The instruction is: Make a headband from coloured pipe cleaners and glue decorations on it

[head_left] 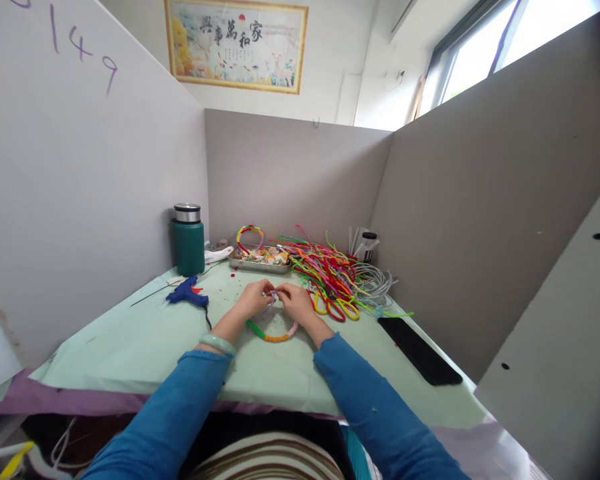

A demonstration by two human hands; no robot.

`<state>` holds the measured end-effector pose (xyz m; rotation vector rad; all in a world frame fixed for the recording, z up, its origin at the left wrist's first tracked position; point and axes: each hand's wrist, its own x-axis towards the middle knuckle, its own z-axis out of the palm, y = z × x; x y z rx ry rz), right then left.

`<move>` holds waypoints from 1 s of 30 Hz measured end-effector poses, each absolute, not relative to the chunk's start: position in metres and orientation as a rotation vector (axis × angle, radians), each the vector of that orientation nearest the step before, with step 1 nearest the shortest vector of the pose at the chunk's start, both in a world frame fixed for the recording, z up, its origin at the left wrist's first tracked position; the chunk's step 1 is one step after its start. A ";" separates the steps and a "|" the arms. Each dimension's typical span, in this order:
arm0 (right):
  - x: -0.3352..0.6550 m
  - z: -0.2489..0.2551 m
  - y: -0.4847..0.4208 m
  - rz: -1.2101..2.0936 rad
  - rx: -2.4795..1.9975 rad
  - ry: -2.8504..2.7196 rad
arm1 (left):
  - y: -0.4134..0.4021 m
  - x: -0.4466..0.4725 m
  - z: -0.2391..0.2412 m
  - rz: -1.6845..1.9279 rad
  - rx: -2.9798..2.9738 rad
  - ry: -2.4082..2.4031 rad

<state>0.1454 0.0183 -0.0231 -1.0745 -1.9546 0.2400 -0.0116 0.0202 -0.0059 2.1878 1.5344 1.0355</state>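
Note:
My left hand [253, 299] and my right hand [294, 301] meet over the pale green table cover, fingers pinched together on the top of a multicoloured hoop [273, 335] wrapped in fuzzy wire. The hoop's green, orange and pink arc curves down towards me between my wrists. A pale bangle [217, 343] sits on my left wrist. Both sleeves are blue.
A blue glue gun [187, 293] lies to the left, a green flask [189, 240] behind it. A metal tray [260, 261] with small pieces and another wrapped hoop [250, 235] stands at the back. A heap of coloured fuzzy wires [330, 273] lies right, a black phone [419, 349] nearer.

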 end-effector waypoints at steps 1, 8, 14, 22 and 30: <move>0.146 -0.023 0.018 0.240 -1.089 -1.954 | 0.020 -0.012 -0.006 1.017 2.230 1.557; 0.147 -0.021 0.018 0.235 -1.160 -1.941 | 0.019 -0.012 -0.006 1.025 2.372 1.513; 0.148 -0.022 0.019 0.229 -1.171 -1.939 | 0.021 -0.012 -0.006 1.070 2.307 1.462; 0.147 -0.022 0.018 0.242 -1.188 -1.947 | 0.023 -0.013 -0.006 1.028 2.075 1.461; 0.147 -0.020 0.017 0.243 -1.169 -1.949 | 0.022 -0.014 -0.004 0.966 1.838 1.487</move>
